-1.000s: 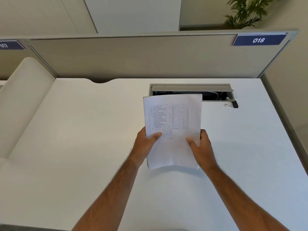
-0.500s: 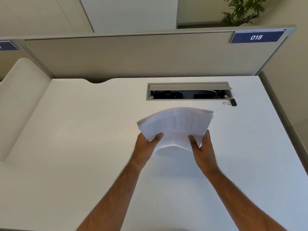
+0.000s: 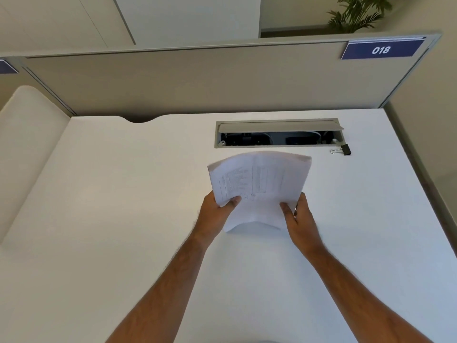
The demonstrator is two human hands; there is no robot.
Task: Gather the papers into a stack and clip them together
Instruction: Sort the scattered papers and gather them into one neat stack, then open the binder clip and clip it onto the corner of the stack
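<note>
You are tipping the papers forward: a second ago they were standing upright, now they are bowing away over the desk, gathered but unclipped. Your left hand and right hand are pinching the near corners, thumbs on top. The binder clip is lying well apart, beside the cable tray; one hand is needing to free itself for it.

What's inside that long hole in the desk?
Inside the open slot are dark shapes, perhaps cables or sockets, too shadowed to name. Its raised lid hides the back part. A binder clip lies outside it.
</note>
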